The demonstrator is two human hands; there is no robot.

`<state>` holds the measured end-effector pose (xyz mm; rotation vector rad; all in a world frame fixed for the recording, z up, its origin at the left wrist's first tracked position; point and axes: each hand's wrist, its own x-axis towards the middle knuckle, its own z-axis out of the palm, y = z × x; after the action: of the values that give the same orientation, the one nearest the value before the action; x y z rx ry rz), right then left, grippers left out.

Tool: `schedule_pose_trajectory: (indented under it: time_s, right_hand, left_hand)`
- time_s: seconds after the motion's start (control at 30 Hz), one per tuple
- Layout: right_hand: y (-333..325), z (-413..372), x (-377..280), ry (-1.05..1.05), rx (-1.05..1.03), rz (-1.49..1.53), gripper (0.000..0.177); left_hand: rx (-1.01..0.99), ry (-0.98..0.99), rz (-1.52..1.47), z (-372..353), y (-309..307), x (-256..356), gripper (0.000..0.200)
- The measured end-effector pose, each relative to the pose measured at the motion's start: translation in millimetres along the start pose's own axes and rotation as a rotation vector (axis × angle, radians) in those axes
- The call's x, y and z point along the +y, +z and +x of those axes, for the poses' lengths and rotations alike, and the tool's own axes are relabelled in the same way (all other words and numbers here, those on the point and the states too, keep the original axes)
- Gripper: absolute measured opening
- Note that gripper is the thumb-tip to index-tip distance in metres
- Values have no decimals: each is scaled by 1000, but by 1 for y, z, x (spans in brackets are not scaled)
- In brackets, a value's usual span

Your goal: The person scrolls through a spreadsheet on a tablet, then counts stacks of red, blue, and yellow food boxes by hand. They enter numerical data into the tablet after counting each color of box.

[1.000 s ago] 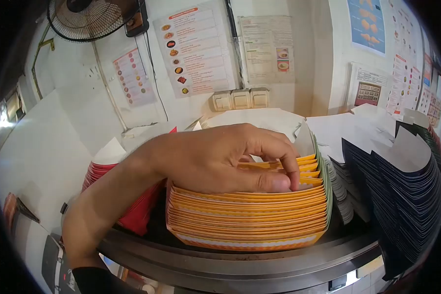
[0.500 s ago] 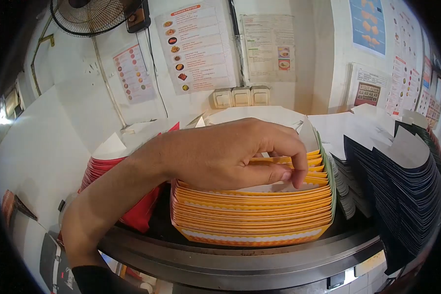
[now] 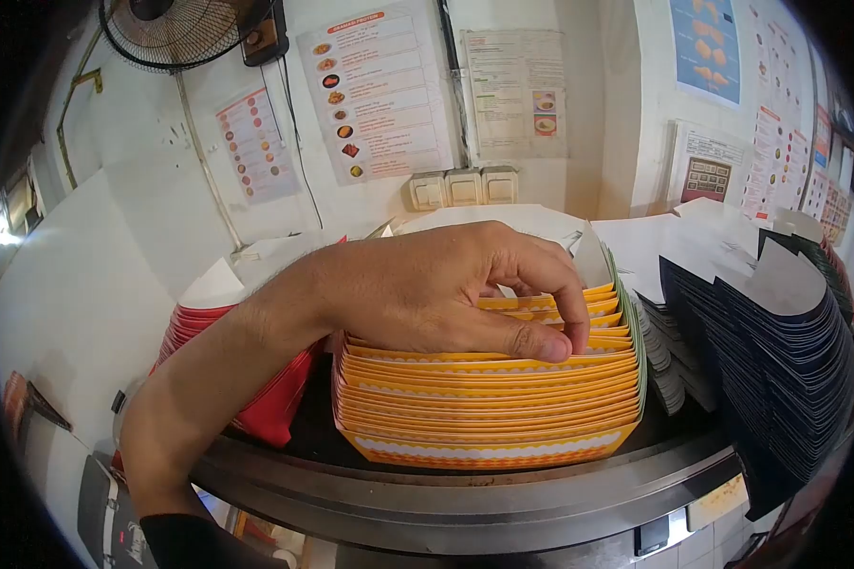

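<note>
My left hand (image 3: 427,289) reaches in from the lower left, palm down, over a tall nested stack of yellow-orange paper trays (image 3: 489,408). Its thumb and index finger are pinched together on the rim of a tray in the upper part of the stack. The other fingers curl behind, partly hidden. Above the thumb, several upper trays sit slightly apart from each other. My right hand is out of view.
Red trays (image 3: 275,398) stand left of the stack, and dark blue trays (image 3: 778,370) lean at the right. White-sided trays lie behind. A metal shelf edge (image 3: 465,503) runs along the front. A fan (image 3: 176,28), switches (image 3: 464,188) and posters (image 3: 378,95) are on the wall.
My left thumb has moved down slightly and now presses at a tray rim, closer to the index finger. The view has shifted a little.
</note>
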<state>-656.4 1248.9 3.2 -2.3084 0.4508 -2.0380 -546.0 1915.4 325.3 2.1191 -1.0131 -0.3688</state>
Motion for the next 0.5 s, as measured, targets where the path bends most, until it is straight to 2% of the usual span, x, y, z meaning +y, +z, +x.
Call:
schedule_pose_trajectory:
  time_s: [0.2, 0.3, 0.4, 0.5]
  right_hand:
    - [-4, -1, -1, 6, 11, 5, 41]
    - [-7, -1, -3, 9, 15, 9, 41]
    - [-9, 0, -4, 9, 17, 12, 41]
    - [-10, 1, -4, 5, 18, 15, 41]
  left_hand:
    - [81, -39, 55, -1, 6, 21, 17]
    - [11, 94, 201, -1, 5, 2, 18]
    - [23, 47, 110, -2, 7, 1, 19]
    - [10, 86, 171, -2, 6, 4, 19]
